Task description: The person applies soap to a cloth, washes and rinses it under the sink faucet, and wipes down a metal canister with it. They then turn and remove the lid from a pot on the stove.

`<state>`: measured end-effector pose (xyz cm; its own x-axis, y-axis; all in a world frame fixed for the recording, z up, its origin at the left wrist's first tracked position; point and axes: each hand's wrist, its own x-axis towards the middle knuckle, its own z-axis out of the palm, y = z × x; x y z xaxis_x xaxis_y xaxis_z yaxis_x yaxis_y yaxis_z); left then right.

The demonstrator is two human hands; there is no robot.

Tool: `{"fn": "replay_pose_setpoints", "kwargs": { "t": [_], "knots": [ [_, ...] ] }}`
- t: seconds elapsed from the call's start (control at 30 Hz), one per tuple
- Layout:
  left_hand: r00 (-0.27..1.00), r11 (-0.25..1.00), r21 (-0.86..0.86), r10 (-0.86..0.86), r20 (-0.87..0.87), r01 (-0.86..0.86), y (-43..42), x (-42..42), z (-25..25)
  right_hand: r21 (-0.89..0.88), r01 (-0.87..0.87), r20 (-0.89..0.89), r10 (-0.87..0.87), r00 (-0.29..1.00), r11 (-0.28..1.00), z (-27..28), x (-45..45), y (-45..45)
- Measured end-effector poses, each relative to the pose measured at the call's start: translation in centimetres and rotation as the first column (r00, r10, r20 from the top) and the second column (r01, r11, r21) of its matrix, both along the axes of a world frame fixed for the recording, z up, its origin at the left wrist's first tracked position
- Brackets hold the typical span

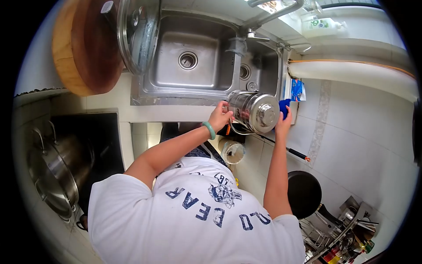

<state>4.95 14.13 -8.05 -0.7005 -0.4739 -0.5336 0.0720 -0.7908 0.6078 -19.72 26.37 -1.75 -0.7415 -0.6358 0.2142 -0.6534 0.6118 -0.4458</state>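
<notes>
A shiny cylindrical steel canister [259, 110] with a thin wire-like handle lies tilted on its side in the air, just in front of the sink's near edge. Its round end faces right. My left hand [221, 115], with a green bangle on the wrist, is closed on the left end of the canister. On the other side, my right hand [283, 119] pinches a dark blue cloth [284, 108] close to the canister's round end. Whether the cloth touches the metal I cannot tell.
Beyond the canister is a double-bowl steel sink [193, 86] with a faucet [281, 13]. At left stand a round wooden board [83, 48], a glass lid [145, 39] and a large steel pot [52, 171]. A black pan [304, 193] hangs right; a bin [232, 151] is below.
</notes>
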Motion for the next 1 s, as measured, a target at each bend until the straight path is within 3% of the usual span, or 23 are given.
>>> {"fn": "replay_pose_setpoints", "kwargs": {
  "t": [0.07,0.13,0.2,0.27,0.33,0.4,0.43,0.6,0.67,0.73,0.83,0.87,0.9,0.97,1.0],
  "knots": [
    [1.000,0.997,-0.083,-0.002,0.001,0.002,0.2,-0.5,-0.8,0.160,0.002,-0.039,0.005,0.999,0.987,-3.8,-2.8,1.7],
    [1.000,0.986,-0.169,0.001,0.001,-0.001,-0.1,-0.9,-0.4,0.178,0.036,-0.029,-0.031,0.999,0.983,-3.7,-3.4,1.7],
    [0.998,0.997,-0.047,0.052,-0.026,-0.053,-1.1,-1.2,0.8,-0.130,0.283,0.327,-0.228,0.917,0.950,1.2,0.2,-1.6],
    [0.996,0.986,-0.141,0.091,-0.012,-0.092,-1.0,-2.0,0.4,-0.303,0.100,0.143,-0.058,0.988,0.948,5.6,6.7,-3.7],
    [0.996,0.971,-0.233,0.071,0.047,-0.058,-1.6,-2.2,2.0,-0.105,-0.132,-0.209,0.108,0.972,0.986,6.5,10.4,-4.2],
    [0.988,0.949,-0.309,0.097,0.117,-0.056,-0.9,-3.2,1.1,-0.006,-0.073,-0.339,0.067,0.938,0.997,6.2,13.2,-5.3],
    [0.972,0.899,-0.426,0.179,0.149,-0.100,-0.5,-3.8,-0.1,-0.017,-0.028,-0.335,0.021,0.942,0.999,5.3,13.2,-5.2],
    [0.947,0.844,-0.530,0.228,0.227,-0.076,-1.2,-4.1,0.5,-0.168,-0.151,-0.164,0.123,0.979,0.974,5.1,11.2,-5.0],
    [0.947,0.805,-0.582,0.264,0.183,-0.113,-1.2,-4.3,-0.3,-0.129,-0.358,-0.142,0.341,0.929,0.925,5.6,9.9,-4.6],
    [0.966,0.860,-0.492,0.228,0.123,-0.140,-1.4,-4.5,0.1,-0.138,-0.428,-0.145,0.409,0.901,0.893,5.7,8.5,-4.3],
    [0.972,0.882,-0.456,0.195,0.128,-0.117,-1.7,-4.5,0.4,-0.070,-0.708,-0.079,0.704,0.706,0.702,6.6,6.1,-4.4],
    [0.974,0.885,-0.456,0.179,0.141,-0.097,-1.7,-4.4,0.4,-0.076,-0.711,-0.077,0.707,0.703,0.699,7.1,5.5,-4.6],
    [0.972,0.882,-0.460,0.186,0.145,-0.101,-1.7,-4.2,0.6,-0.034,-0.789,-0.071,0.786,0.614,0.613,7.4,4.9,-4.9],
    [0.983,0.943,-0.328,0.113,0.147,-0.059,-2.0,-4.0,1.1,0.047,-0.893,-0.040,0.894,0.446,0.448,8.4,3.9,-5.6],
    [0.984,0.959,-0.280,0.097,0.147,-0.053,-2.1,-3.8,1.3,0.042,-0.899,-0.044,0.900,0.434,0.435,8.6,3.4,-5.6]
  ]
}}
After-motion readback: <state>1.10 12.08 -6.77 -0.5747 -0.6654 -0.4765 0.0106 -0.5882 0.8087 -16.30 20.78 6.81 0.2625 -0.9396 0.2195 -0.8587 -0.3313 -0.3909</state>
